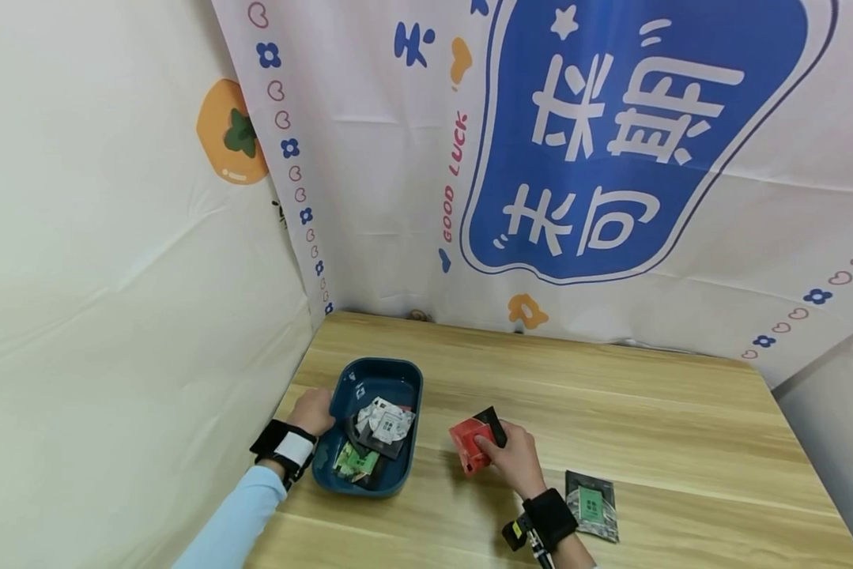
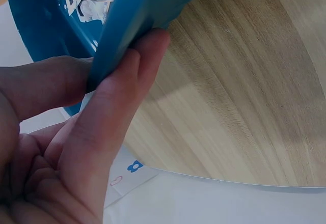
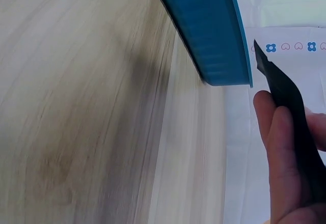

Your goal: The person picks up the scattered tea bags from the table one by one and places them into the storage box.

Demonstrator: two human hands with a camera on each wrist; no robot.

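A dark blue tray (image 1: 409, 379) sits at the left of the wooden table and holds several small packets (image 1: 383, 423). My left hand (image 1: 311, 411) grips the tray's left rim (image 2: 125, 28), thumb inside and fingers (image 2: 114, 107) outside. My right hand (image 1: 515, 454) holds a red and black packet (image 1: 474, 442) just above the table, right of the tray. In the right wrist view the packet's black edge (image 3: 285, 99) runs along my fingers (image 3: 277, 152), with the tray's side (image 3: 209, 30) beyond.
A dark packet with a green label (image 1: 592, 504) lies on the table (image 1: 611, 403) near my right wrist. Printed cloth (image 1: 575, 158) hangs behind the table and a plain sheet on the left.
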